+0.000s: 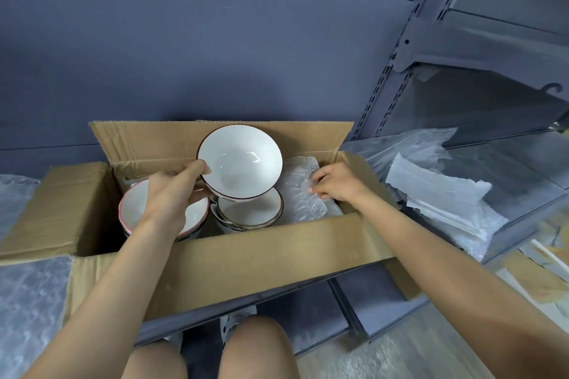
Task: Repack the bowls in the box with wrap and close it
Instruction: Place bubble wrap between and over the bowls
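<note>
Bare knees at bottom centre, forearms reaching up into open cardboard box mid-frame. Left hand pinching rim of white dark-rimmed bowl, tilted above stack of dark-rimmed bowls; pink-rimmed bowl stack at box left. Right hand, fingers curled together on bubble wrap at box right. Step, by judgement: bowl lifted for wrapping. Next: draw wrap free, steady bowl meanwhile. Bowl glazed, glossy, likely slippery. Flaps upright, unclosed.
</note>
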`<move>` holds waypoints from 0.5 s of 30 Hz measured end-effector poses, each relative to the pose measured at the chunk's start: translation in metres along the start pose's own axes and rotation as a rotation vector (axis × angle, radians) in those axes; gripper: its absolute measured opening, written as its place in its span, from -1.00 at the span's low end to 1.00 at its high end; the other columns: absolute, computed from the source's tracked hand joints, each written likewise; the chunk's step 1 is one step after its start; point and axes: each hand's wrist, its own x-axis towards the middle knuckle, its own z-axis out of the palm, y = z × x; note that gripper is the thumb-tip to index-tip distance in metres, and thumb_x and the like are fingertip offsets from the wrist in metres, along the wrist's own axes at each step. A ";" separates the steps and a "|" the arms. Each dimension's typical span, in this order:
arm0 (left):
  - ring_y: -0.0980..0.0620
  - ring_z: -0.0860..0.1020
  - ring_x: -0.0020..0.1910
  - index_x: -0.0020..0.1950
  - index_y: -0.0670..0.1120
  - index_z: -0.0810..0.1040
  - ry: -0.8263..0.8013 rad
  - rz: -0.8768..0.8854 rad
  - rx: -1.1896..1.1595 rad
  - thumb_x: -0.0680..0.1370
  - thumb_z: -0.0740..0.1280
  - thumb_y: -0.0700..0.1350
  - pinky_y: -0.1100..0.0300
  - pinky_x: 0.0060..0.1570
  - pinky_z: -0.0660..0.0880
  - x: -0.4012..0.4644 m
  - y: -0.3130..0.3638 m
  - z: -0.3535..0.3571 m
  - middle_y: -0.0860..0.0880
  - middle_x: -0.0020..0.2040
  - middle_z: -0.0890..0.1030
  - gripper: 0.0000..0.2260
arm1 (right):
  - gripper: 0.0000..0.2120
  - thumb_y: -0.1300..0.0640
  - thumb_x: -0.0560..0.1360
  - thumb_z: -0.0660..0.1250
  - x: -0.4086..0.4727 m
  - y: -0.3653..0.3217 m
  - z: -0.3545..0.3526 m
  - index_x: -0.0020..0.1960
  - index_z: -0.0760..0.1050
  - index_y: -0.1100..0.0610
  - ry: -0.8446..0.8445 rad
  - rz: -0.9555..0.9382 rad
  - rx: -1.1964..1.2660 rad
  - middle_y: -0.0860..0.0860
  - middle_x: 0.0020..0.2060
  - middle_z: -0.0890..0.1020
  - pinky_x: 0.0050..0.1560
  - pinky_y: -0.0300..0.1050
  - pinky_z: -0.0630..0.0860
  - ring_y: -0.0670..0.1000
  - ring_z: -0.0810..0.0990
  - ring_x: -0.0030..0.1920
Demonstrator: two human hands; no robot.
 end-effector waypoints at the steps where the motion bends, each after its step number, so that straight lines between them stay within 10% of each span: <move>1: 0.06 0.56 -0.43 -0.31 -0.18 0.55 -0.003 0.004 -0.002 0.45 0.32 -0.32 0.20 -0.30 0.61 0.000 0.000 0.000 0.01 -0.45 0.59 -0.85 | -0.73 0.28 0.36 0.52 0.004 0.003 0.001 0.05 0.61 0.23 0.013 -0.006 -0.031 0.00 -0.25 0.63 -0.06 -0.15 0.62 -0.05 0.62 -0.26; 15: -0.11 0.53 -0.30 -0.30 -0.18 0.55 0.014 -0.018 0.009 0.44 0.32 -0.32 0.05 -0.11 0.60 -0.003 -0.001 0.004 -0.11 -0.31 0.58 -0.88 | -0.90 0.29 0.42 0.34 -0.001 0.018 -0.005 -0.13 0.64 0.21 0.045 0.016 -0.346 0.12 -0.15 0.68 0.00 0.04 0.61 0.09 0.64 -0.13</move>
